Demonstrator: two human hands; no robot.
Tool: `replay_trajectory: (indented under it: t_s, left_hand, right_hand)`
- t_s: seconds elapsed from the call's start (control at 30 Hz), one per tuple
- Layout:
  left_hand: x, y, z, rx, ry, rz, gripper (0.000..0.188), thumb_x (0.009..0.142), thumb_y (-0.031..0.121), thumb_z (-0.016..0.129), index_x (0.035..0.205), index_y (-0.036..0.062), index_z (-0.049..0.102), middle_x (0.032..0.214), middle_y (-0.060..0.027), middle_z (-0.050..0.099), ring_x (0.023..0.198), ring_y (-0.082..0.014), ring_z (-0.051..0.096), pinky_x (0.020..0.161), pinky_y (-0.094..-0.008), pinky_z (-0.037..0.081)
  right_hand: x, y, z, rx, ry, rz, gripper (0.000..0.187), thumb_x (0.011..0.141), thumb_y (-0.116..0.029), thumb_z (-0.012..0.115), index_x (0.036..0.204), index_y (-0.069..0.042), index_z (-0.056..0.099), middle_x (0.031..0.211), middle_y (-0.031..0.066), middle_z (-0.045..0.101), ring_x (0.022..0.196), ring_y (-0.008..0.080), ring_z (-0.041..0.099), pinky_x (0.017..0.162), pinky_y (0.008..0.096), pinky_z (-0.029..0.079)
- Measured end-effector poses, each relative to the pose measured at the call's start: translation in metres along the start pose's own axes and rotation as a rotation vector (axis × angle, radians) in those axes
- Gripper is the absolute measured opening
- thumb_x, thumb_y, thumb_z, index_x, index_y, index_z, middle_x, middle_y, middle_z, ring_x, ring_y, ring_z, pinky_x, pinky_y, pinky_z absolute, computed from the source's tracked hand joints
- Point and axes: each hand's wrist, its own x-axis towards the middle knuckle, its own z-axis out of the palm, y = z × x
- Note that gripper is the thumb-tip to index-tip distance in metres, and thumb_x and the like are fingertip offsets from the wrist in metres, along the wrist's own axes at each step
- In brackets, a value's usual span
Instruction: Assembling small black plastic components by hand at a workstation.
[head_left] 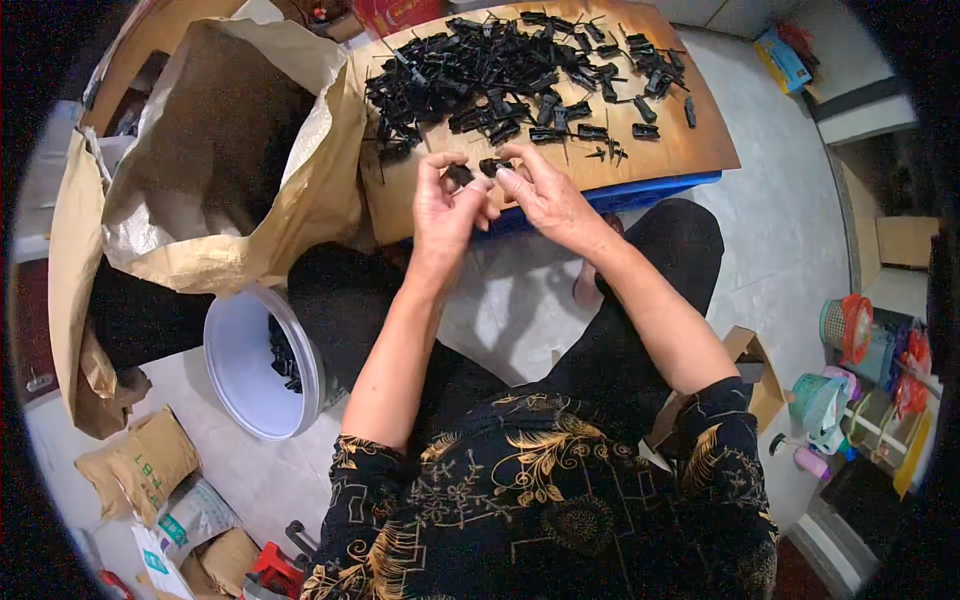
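Observation:
Both of my hands are raised over the near edge of a wooden board (690, 110). My left hand (440, 215) is closed on a small black plastic part (460, 175), pinched between thumb and fingers. A second black plastic part (491, 167) is gripped by my right hand (555, 205), between thumb and forefinger. The two parts are close together, and the fingers hide some of each. Beyond my hands lies a large heap of black plastic parts (480, 75), many with thin rods sticking out. Several loose ones, such as a small black piece (645, 131), are spread to its right.
Left of the board stands a wide-open paper sack (200, 250). Below it, a white bucket (255, 420) holds some black parts (285, 365). Blue material (650, 192) shows under the board. An open cardboard box (765, 385) is by my right elbow; filled bags (145, 460) lie lower left.

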Motion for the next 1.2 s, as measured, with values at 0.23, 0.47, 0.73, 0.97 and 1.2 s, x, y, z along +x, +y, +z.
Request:
replay_trajectory:
  t_s: [0.23, 0.47, 0.73, 0.97, 1.2]
  left_hand:
    - [-0.014, 0.010, -0.009, -0.512, -0.016, -0.227, 0.033, 0.085, 0.006, 0.053, 0.117, 0.0085, 0.043, 0.085, -0.0073, 0.057, 0.062, -0.0152, 0.058, 0.053, -0.0209, 0.047]
    - [-0.023, -0.011, -0.013, -0.532, -0.255, -0.357, 0.043, 0.087, 0.010, 0.051, 0.127, 0.0052, 0.038, 0.088, -0.0109, 0.060, 0.065, -0.0172, 0.062, 0.054, -0.0214, 0.052]
    - [-0.027, -0.010, -0.013, -0.539, -0.395, -0.390, 0.041, 0.088, 0.012, 0.052, 0.127, 0.0074, 0.041, 0.082, -0.0091, 0.060, 0.062, -0.0157, 0.061, 0.052, -0.0196, 0.051]
    - [-0.030, -0.011, -0.002, -0.079, -0.342, -0.196, 0.037, 0.088, 0.005, 0.045, 0.125, 0.0067, 0.041, 0.094, -0.0095, 0.058, 0.073, -0.0124, 0.060, 0.061, -0.0223, 0.050]
    - [-0.030, -0.018, -0.002, 0.364, -0.133, 0.079, 0.035, 0.089, 0.005, 0.042, 0.125, 0.0037, 0.040, 0.096, -0.0076, 0.057, 0.075, -0.0106, 0.056, 0.063, -0.0227, 0.048]
  right_hand:
    - [-0.013, -0.006, -0.011, 0.325, -0.151, 0.082, 0.020, 0.089, -0.021, 0.053, 0.099, -0.003, 0.053, 0.070, 0.0001, 0.052, 0.046, 0.0029, 0.041, 0.041, 0.0167, 0.033]
    - [-0.018, -0.002, -0.011, 0.409, -0.211, 0.023, 0.016, 0.087, -0.018, 0.056, 0.096, -0.005, 0.053, 0.068, -0.0006, 0.055, 0.046, 0.0019, 0.040, 0.041, 0.0155, 0.031]
    - [-0.023, -0.012, -0.014, 0.480, -0.388, 0.171, 0.022, 0.088, -0.027, 0.055, 0.099, -0.008, 0.055, 0.069, -0.0039, 0.055, 0.051, 0.0006, 0.041, 0.042, 0.0144, 0.027]
    - [-0.016, 0.008, -0.010, 0.322, -0.308, 0.113, 0.023, 0.088, -0.027, 0.055, 0.099, -0.007, 0.056, 0.071, -0.0048, 0.054, 0.059, 0.0007, 0.044, 0.049, 0.0162, 0.033]
    - [-0.011, 0.012, 0.007, 0.319, -0.164, 0.125, 0.028, 0.092, -0.031, 0.046, 0.105, -0.007, 0.055, 0.064, -0.0057, 0.047, 0.054, 0.0012, 0.040, 0.046, 0.0167, 0.031]
